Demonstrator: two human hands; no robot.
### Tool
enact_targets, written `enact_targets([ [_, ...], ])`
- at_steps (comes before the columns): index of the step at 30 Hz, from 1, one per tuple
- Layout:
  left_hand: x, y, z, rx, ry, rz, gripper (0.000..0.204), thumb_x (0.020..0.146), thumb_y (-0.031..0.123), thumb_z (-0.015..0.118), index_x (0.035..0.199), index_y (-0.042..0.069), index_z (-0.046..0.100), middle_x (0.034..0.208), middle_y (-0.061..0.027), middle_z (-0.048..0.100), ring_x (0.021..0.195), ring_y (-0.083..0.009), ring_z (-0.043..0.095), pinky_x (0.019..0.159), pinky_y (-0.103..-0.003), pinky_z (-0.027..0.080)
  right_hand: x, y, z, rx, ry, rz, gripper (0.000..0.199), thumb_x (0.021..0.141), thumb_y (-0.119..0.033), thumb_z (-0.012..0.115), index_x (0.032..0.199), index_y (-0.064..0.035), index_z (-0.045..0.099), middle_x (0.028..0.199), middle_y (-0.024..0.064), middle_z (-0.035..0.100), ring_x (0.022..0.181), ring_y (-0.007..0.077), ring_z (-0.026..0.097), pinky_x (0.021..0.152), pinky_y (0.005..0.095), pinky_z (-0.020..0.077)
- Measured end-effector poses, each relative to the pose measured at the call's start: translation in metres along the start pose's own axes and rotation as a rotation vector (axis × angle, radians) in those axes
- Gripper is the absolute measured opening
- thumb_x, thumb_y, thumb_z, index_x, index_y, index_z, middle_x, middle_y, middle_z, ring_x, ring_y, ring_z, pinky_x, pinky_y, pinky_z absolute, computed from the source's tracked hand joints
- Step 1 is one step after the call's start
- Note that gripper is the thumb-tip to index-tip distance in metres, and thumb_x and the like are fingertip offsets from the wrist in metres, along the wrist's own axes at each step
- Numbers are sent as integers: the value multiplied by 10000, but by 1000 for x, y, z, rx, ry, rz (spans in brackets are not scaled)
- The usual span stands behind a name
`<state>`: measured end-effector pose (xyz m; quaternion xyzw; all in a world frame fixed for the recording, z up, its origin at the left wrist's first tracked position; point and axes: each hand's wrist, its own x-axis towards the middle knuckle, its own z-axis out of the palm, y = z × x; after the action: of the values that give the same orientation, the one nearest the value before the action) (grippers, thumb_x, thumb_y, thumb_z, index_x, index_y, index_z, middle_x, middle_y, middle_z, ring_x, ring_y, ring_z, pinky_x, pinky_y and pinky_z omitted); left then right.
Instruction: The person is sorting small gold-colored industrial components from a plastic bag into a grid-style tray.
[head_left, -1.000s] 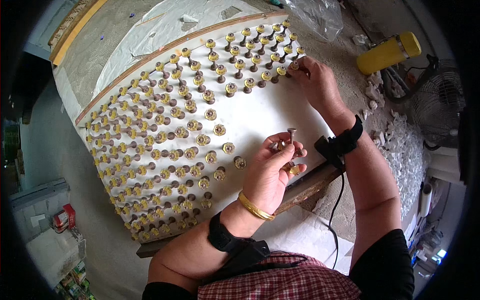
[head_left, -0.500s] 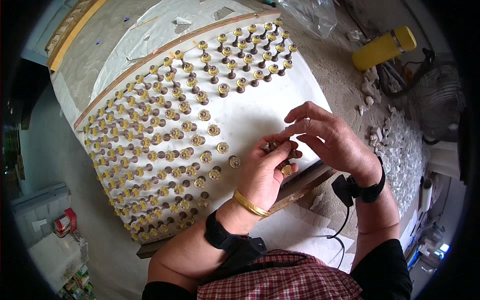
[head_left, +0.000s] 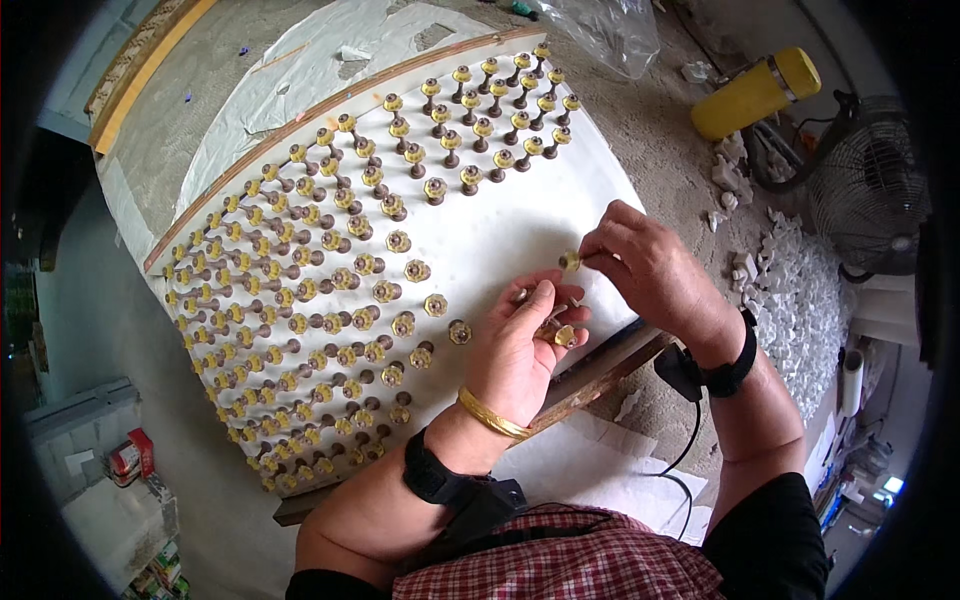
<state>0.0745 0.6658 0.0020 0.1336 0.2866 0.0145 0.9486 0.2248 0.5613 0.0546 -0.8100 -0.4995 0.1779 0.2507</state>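
Note:
My left hand (head_left: 520,345), with a gold bangle on its wrist, cradles several small pieces, one with a yellow scalloped end (head_left: 565,336). Their thin pale-brown stems stick out between the fingers. Just to the right, my right hand (head_left: 648,262) pinches one small yellow flower-shaped piece (head_left: 569,261) at its fingertips, above the white board. Many similar pieces, yellow scalloped tops on brown stems (head_left: 435,188), stand in rows over the left and far parts of the white board (head_left: 500,225). The rest of the held pieces is hidden by my palm and thumb.
Raised wooden strips (head_left: 350,95) edge the board. Beyond its right side lie a yellow bottle (head_left: 757,93), a black fan (head_left: 868,185) and a heap of white fragments (head_left: 790,310). A clear plastic bag (head_left: 605,35) lies at the far edge.
My right hand has drawn away from the left one, taking a yellow piece in its fingertips. My left fingers have opened a little around the pieces. The whole view has shifted slightly.

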Motion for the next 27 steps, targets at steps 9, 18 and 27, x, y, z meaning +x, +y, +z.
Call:
enact_targets([
  [9, -3, 0, 2, -20, -54, 1, 227, 958, 81, 517, 1183, 62, 544, 1116, -96, 602, 1013, -214, 592, 835, -335, 496, 56, 71, 5, 69, 362, 252, 153, 897, -135, 653, 994, -17, 666, 831, 135, 674, 729, 211, 638, 655, 354, 497],
  [18, -7, -1, 3, 27, -117, -5, 310, 924, 6, 483, 1231, 47, 505, 1086, -86, 581, 1004, -204, 583, 867, -339, 477, 78, 79, 12, -114, 310, 330, 203, 876, -175, 669, 985, -4, 657, 913, 160, 635, 827, 281, 621, 747, 379, 491],
  [27, -2, -3, -1, -45, -106, 47, 271, 949, 24, 501, 1216, 54, 539, 1025, -51, 599, 946, -156, 595, 827, -308, 502, 54, 64, -10, -135, 388, 295, 240, 856, -136, 695, 1059, -13, 659, 917, 79, 626, 824, 173, 606, 744, 323, 502],
])
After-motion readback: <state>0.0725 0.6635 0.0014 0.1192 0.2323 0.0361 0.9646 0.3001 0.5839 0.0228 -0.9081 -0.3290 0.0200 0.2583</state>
